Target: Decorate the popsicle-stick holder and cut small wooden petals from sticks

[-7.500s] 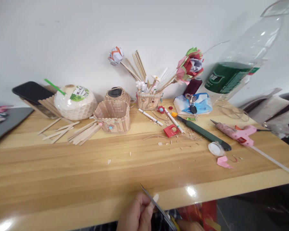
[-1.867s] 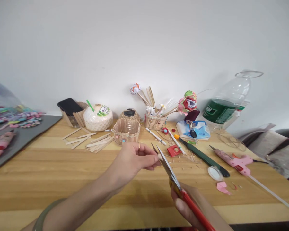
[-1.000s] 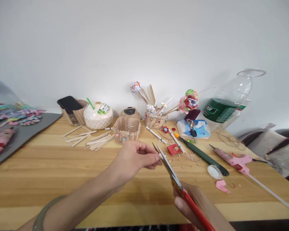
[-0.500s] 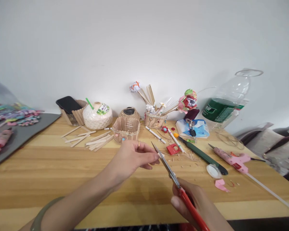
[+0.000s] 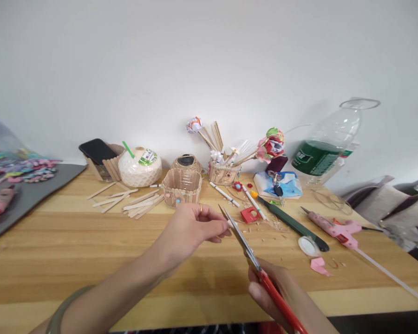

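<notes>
My left hand (image 5: 195,223) pinches a small white piece (image 5: 231,224) between thumb and fingertips; its kind is too small to make out. My right hand (image 5: 277,287) is closed around the red handles of a pair of scissors (image 5: 245,246). The scissor blades point up and to the left, slightly parted, right at the white piece. Behind my left hand stands a small basket (image 5: 181,185) faced with wooden sticks and a few coloured dots. Beyond the blades lie a red paper piece (image 5: 250,215) with a hole and white sticks (image 5: 225,194).
Loose craft sticks (image 5: 142,204) and a wrapped coconut (image 5: 140,168) are at the left. A stick-covered holder (image 5: 225,174) with paper flowers stands at the back. To the right lie a green-handled cutter (image 5: 292,225), a pink glue gun (image 5: 334,229) and a large bottle (image 5: 316,157).
The scissor blades have parted slightly at the tips beside the white piece. Both hands stay nearly in place, and the whole view has shifted a little.
</notes>
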